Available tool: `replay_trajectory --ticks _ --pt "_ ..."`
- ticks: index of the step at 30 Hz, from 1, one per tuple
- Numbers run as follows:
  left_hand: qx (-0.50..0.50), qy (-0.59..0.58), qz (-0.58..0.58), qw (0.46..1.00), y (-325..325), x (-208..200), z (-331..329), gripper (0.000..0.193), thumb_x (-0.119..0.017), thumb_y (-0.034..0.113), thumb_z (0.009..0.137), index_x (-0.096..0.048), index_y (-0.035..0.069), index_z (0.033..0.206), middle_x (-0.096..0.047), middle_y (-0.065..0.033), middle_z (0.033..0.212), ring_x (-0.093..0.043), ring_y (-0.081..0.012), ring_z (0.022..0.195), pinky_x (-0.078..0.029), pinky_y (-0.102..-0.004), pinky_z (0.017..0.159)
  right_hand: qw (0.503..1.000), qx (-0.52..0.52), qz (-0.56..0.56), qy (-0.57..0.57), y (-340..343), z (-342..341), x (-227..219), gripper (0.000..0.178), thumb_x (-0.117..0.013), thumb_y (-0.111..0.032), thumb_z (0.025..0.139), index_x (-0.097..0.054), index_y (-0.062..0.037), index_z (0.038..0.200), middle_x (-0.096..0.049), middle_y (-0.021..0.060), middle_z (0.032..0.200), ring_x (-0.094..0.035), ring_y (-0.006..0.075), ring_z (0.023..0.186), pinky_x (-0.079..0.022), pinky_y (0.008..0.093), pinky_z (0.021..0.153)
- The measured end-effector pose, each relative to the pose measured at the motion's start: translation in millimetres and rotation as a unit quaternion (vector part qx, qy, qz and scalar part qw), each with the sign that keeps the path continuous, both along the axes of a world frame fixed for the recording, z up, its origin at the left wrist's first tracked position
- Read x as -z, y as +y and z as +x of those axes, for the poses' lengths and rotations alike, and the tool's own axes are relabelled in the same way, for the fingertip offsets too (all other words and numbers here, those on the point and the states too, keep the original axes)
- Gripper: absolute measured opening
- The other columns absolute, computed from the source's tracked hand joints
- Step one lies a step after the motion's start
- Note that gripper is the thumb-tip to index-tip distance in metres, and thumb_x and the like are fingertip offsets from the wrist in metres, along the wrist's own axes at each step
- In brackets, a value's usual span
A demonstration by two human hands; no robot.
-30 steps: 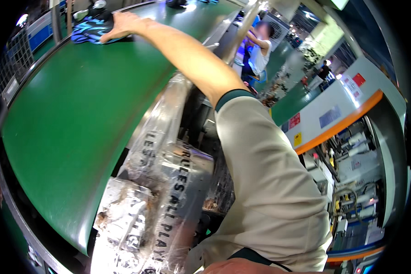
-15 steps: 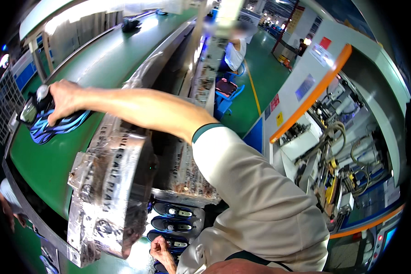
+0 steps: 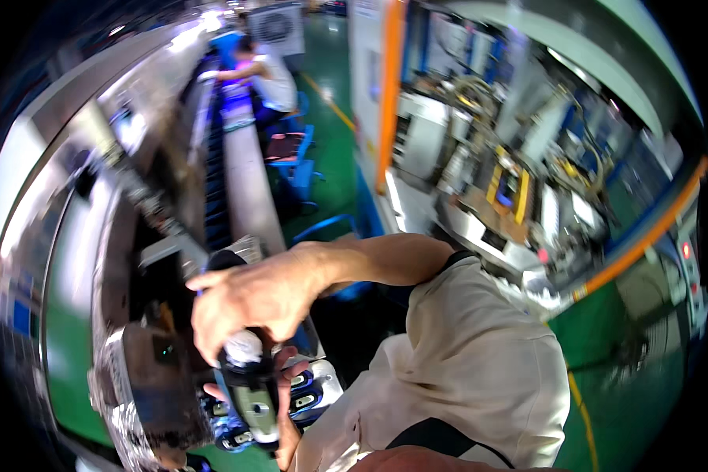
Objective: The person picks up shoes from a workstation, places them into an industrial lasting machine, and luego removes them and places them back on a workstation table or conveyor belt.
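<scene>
A black shoe with a pale olive last top (image 3: 257, 411) and a whitish round knob is held upright in front of me, low in the picture. My right hand (image 3: 256, 303) grips it from above, with its index finger sticking out to the left. From below, my left hand (image 3: 285, 397) is closed around its lower part, and its fingers show on both sides. Part of the shoe is hidden by my hands. Behind my left hand, several black-and-blue shoes (image 3: 305, 403) on lasts lie in a row on a pale rack.
A plastic-wrapped metal housing (image 3: 145, 385) stands close on the left, beside a green conveyor belt (image 3: 63, 354). To the right is a large open machine with an orange frame edge (image 3: 389, 94). A co-worker (image 3: 274, 82) sits further off, near a blue chair (image 3: 297, 153).
My right hand has come from the conveyor at the left to the middle, bringing the shoe. My left hand now holds it too. The view has turned right, toward the machine.
</scene>
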State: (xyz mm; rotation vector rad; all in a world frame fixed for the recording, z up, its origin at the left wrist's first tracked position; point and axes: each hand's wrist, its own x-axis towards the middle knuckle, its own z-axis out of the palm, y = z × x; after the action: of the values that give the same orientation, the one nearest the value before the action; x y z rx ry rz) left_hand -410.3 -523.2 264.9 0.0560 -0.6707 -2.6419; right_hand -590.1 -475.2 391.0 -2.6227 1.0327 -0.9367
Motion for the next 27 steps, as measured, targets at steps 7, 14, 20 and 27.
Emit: replay_trajectory --ticks 7,14,20,27 --pt "0.23 -0.068 -0.079 0.968 126 24 -109 0.062 -0.045 0.048 0.086 -0.043 -0.001 0.123 -0.057 -0.0198 0.102 -0.059 -0.0311 0.087 -0.05 -0.0394 0.075 0.876 0.427 -0.015 -0.224 226 -55 80 0.058 -0.066 -0.001 0.061 -0.053 -0.0077 0.117 -0.052 0.0098 0.122 -0.042 0.0291 0.121 -0.028 0.0455 0.103" --pt "0.23 -0.083 -0.382 0.891 272 58 -215 0.049 -0.058 0.011 0.086 -0.039 -0.001 0.13 -0.054 -0.0119 0.117 -0.052 -0.0195 0.106 -0.04 -0.0328 0.095 0.516 0.537 -0.111 -0.658 393 -37 182 0.075 -0.069 -0.01 0.063 -0.04 -0.0092 0.132 -0.049 0.0052 0.119 -0.046 0.0147 0.108 -0.037 0.0295 0.095" --pt "0.387 0.026 -0.474 0.791 380 68 -292 0.061 -0.059 0.022 0.089 -0.03 0.0 0.138 -0.051 -0.01 0.123 -0.053 -0.0156 0.103 -0.042 -0.0298 0.089 0.257 0.652 -0.283 -0.654 511 -39 211 0.058 -0.073 -0.008 0.062 -0.052 -0.0018 0.116 -0.06 0.0052 0.092 -0.057 0.0129 0.079 -0.047 0.0264 0.074" --pt "0.322 -0.102 -0.517 0.786 506 164 -496 0.067 -0.073 0.034 0.076 -0.045 -0.009 0.12 -0.058 -0.0046 0.09 -0.054 -0.0075 0.074 -0.044 -0.0216 0.06 0.145 0.736 -0.432 -0.5 605 -5 226 0.064 -0.075 -0.015 0.064 -0.049 0.0008 0.12 -0.056 0.0077 0.106 -0.055 0.0165 0.095 -0.043 0.0295 0.087"
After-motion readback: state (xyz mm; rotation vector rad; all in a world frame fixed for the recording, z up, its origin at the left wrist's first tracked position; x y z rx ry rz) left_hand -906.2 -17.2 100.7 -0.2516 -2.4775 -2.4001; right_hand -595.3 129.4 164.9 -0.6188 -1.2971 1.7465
